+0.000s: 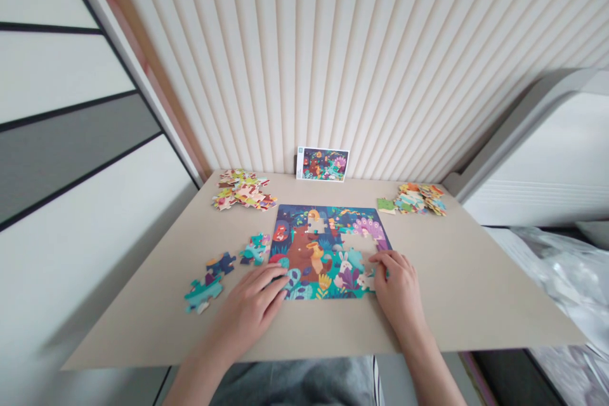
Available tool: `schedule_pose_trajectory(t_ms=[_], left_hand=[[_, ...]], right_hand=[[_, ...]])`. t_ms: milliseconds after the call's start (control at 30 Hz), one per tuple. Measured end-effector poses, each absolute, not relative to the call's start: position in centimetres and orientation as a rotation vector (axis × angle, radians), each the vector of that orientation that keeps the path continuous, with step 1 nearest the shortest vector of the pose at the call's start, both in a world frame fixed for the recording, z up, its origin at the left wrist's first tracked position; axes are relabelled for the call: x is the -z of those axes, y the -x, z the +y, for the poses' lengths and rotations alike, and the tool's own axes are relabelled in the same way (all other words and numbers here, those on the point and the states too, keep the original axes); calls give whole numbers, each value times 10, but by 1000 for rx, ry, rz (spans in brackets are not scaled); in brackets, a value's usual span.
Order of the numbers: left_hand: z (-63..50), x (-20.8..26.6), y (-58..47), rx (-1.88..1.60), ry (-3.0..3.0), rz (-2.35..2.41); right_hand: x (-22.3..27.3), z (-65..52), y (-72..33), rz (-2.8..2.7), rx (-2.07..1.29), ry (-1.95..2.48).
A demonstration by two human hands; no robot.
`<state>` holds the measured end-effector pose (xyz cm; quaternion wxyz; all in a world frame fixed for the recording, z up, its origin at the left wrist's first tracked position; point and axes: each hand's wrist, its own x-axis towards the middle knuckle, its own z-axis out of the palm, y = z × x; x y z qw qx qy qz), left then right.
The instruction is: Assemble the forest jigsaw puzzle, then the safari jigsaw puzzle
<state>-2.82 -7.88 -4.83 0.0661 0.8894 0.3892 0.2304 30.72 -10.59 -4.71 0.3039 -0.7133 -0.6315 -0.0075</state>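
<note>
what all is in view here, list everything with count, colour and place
partly assembled puzzle: one, mostly dark blue and teal, table centre
loose pieces: several, teal and dark blue, left of the puzzle
left pile of pieces: many, multicoloured, table's far left
right pile of pieces: many, orange, green and blue, table's far right
picture card: one, white-bordered, upright at the back
table: one, beige, under these
pleated panel: one, cream, behind
panelled surface: one, white and grey, left
plastic sheeting: some, clear, right
clothing: grey, below the table edge
hands: two, left and right, at the puzzle's lower corners
</note>
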Motion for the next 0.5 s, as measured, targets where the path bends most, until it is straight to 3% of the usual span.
schedule_pose_trajectory(t_ms=[500], left_hand=[[-79,51,29,-699,-2684,1171]], right_hand=[[47,-103,-304,-1776,-101,1759]])
